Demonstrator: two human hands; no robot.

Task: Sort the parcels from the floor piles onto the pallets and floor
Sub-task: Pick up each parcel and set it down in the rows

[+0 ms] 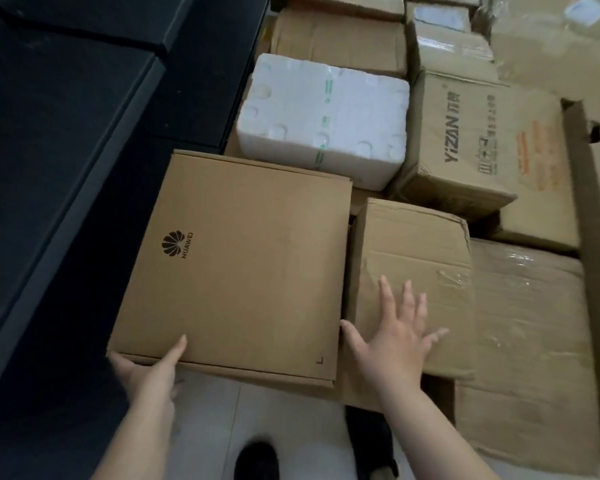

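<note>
1. The left hand (146, 372) is seen at the near-left corner of the flat Huawei box (232, 268): its grip is pinched on that corner, with the thumb laid on the top face and the fingers tucked under the near edge.
2. The flat Huawei box is found just ahead of the left hand, tilted slightly, its left side next to the dark furniture (49, 168) and its near edge overhanging the tiled floor (284, 420).
3. The right hand (395, 337) is spread wide, fingers straight, palm pressed flat on the top of the crumpled carton (413, 271); its thumb reaches toward the narrow gap between the two boxes.
4. The crumpled carton is set touching the right side of the flat box, its long axis running away from the person.
5. The coming move is judged to turn on this: the flat box lies forward and left, nearer the left hand, so the right hand would have to be shifted leftward across the gap to share the lift.
6. Farther back, a white foam box (323, 116) and a Yizan carton (471, 140) are stacked; taped parcels (527, 341) are packed at the right.
</note>
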